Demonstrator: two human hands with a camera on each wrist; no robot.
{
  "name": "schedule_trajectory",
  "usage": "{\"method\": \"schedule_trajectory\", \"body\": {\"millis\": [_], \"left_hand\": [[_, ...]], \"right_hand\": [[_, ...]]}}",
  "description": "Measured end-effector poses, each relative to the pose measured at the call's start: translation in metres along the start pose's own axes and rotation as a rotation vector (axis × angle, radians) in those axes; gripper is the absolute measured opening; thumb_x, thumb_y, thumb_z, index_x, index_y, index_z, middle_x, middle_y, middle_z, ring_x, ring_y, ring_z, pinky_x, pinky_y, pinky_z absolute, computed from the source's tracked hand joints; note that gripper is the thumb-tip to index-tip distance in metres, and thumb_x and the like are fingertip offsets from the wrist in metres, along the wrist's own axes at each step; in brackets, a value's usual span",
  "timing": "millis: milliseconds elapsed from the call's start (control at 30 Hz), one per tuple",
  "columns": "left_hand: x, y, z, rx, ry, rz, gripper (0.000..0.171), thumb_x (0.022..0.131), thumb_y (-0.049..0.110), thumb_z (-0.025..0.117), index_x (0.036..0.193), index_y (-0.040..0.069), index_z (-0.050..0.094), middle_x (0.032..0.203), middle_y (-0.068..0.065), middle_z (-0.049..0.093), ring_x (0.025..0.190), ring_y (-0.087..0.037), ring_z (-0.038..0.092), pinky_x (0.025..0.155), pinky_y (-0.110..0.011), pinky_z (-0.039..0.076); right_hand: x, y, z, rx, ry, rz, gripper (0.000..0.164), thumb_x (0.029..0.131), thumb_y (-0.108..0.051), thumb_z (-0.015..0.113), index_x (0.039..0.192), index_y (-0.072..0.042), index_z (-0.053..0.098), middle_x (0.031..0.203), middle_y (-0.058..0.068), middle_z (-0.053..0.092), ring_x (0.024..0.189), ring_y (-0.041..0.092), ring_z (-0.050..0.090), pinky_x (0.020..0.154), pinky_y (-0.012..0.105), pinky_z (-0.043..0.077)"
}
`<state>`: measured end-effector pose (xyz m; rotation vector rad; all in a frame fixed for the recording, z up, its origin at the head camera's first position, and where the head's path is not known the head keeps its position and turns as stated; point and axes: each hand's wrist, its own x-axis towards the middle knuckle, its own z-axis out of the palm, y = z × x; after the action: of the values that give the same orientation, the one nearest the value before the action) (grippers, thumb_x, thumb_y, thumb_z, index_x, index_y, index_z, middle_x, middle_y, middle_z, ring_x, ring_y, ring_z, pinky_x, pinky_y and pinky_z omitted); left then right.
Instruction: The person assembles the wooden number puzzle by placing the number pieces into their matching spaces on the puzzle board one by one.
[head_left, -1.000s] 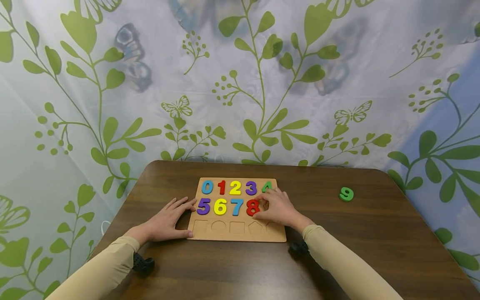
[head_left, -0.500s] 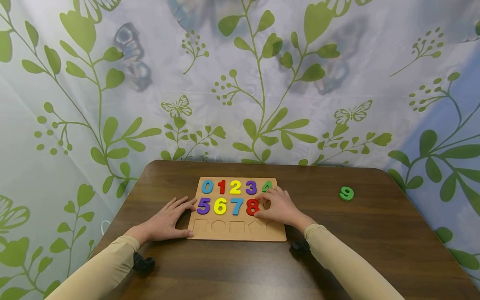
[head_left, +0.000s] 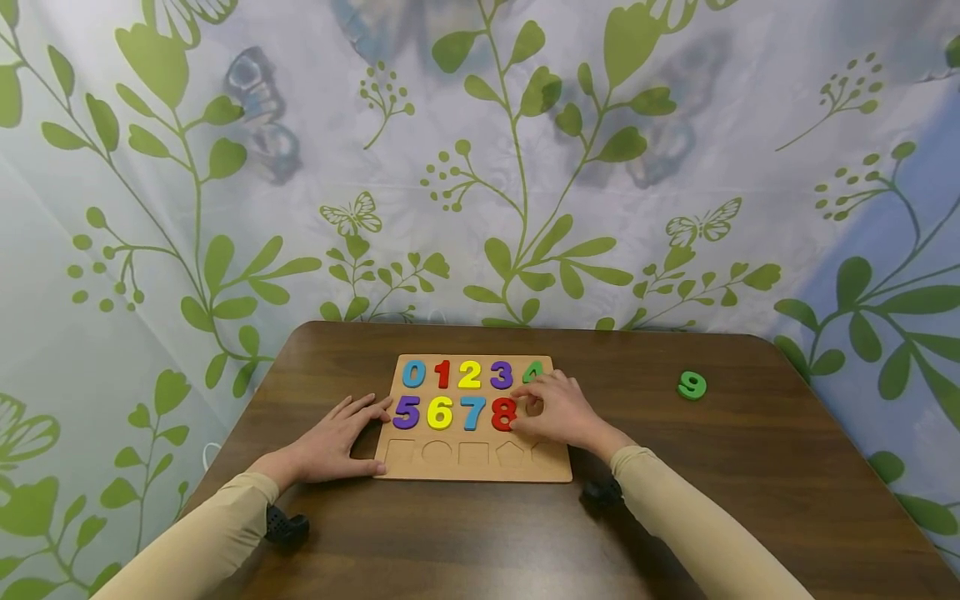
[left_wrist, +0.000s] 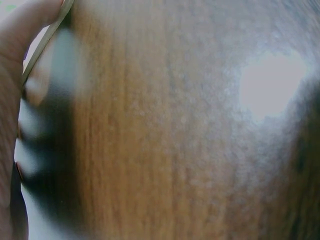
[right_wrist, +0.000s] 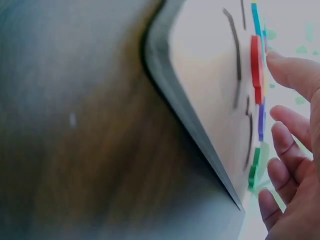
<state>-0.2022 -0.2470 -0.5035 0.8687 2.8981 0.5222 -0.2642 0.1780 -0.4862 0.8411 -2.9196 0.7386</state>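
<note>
A wooden number board lies on the table with coloured numerals 0 to 8 on it. My left hand rests at the board's left edge, thumb and fingers spread; in the left wrist view the left thumb reaches the edge. My right hand is over the board's right side, thumb and index finger at the right side of the red 8. In the right wrist view its thumb is close to the red 8; whether it touches is unclear. The right hand partly covers the green 4.
A green 9 lies apart on the brown table, right of the board. Shallow shape recesses, such as a circle, line the board's front row. A leaf-patterned curtain hangs behind the table.
My right thumb and hand have shifted slightly right, off the lower edge of the red 8. The left hand has stayed in place.
</note>
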Motion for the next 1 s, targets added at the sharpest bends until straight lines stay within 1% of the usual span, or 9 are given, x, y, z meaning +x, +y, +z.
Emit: {"method": "schedule_trajectory", "body": {"millis": [233,333,467,600,700,833,933,1000], "left_hand": [[0.0,-0.001,0.001,0.001,0.009,0.009,0.076,0.084,0.076,0.065,0.137,0.023,0.051,0.167,0.0,0.029,0.154,-0.035,0.021,0.122,-0.061,0.01],[0.0,-0.002,0.002,0.005,0.013,0.013,0.076,0.084,0.076,0.065,0.137,0.023,0.051,0.167,0.0,0.029,0.154,-0.035,0.021,0.122,-0.061,0.01],[0.0,-0.002,0.002,-0.001,0.02,0.017,0.075,0.084,0.076,0.065,0.136,0.023,0.052,0.167,0.0,0.029,0.153,-0.036,0.022,0.122,-0.062,0.01],[-0.001,-0.001,0.0,-0.007,0.018,0.014,0.075,0.084,0.075,0.065,0.136,0.022,0.052,0.166,0.0,0.03,0.153,-0.036,0.022,0.122,-0.062,0.01],[-0.001,0.0,-0.001,-0.007,0.015,0.012,0.076,0.084,0.075,0.065,0.136,0.022,0.052,0.166,-0.001,0.03,0.153,-0.037,0.022,0.121,-0.062,0.01],[-0.001,0.001,-0.001,-0.002,0.01,0.011,0.076,0.084,0.076,0.064,0.136,0.022,0.052,0.166,-0.001,0.031,0.153,-0.037,0.022,0.121,-0.063,0.01],[-0.001,0.001,-0.002,-0.007,0.007,0.011,0.075,0.084,0.075,0.065,0.136,0.022,0.052,0.166,-0.001,0.031,0.153,-0.037,0.021,0.121,-0.063,0.01],[-0.001,0.002,-0.002,-0.011,0.008,0.012,0.075,0.084,0.075,0.065,0.136,0.022,0.052,0.166,-0.002,0.031,0.153,-0.037,0.021,0.121,-0.063,0.009]], "right_hand": [[-0.008,0.012,-0.02,0.059,0.066,0.012,0.044,0.086,-0.043,0.082,0.121,-0.017,0.075,0.094,-0.003,0.063,0.1,0.021,0.046,0.084,0.045,0.033],[-0.014,0.026,-0.028,0.058,0.099,0.03,0.041,0.088,-0.039,0.081,0.121,-0.016,0.075,0.092,-0.003,0.061,0.1,0.023,0.045,0.084,0.046,0.031],[-0.024,0.046,-0.04,0.057,0.13,0.081,0.04,0.09,-0.037,0.08,0.123,-0.015,0.074,0.094,-0.003,0.06,0.104,0.026,0.045,0.087,0.049,0.03],[-0.038,0.067,-0.052,0.061,0.134,0.132,0.043,0.091,-0.039,0.078,0.127,-0.015,0.072,0.101,0.001,0.061,0.113,0.03,0.044,0.091,0.053,0.029],[-0.05,0.083,-0.06,0.05,0.136,0.159,0.047,0.093,-0.041,0.076,0.13,-0.013,0.07,0.106,0.003,0.062,0.117,0.033,0.043,0.092,0.056,0.029],[-0.067,0.104,-0.073,0.045,0.152,0.198,0.052,0.095,-0.042,0.073,0.136,-0.01,0.065,0.116,0.009,0.063,0.119,0.038,0.042,0.095,0.06,0.033],[-0.08,0.119,-0.083,0.035,0.179,0.227,0.056,0.097,-0.043,0.07,0.14,-0.008,0.061,0.123,0.014,0.061,0.121,0.043,0.041,0.098,0.067,0.031],[-0.089,0.13,-0.09,0.031,0.203,0.252,0.06,0.098,-0.044,0.069,0.143,-0.007,0.058,0.126,0.018,0.059,0.121,0.046,0.039,0.097,0.07,0.027]]}}
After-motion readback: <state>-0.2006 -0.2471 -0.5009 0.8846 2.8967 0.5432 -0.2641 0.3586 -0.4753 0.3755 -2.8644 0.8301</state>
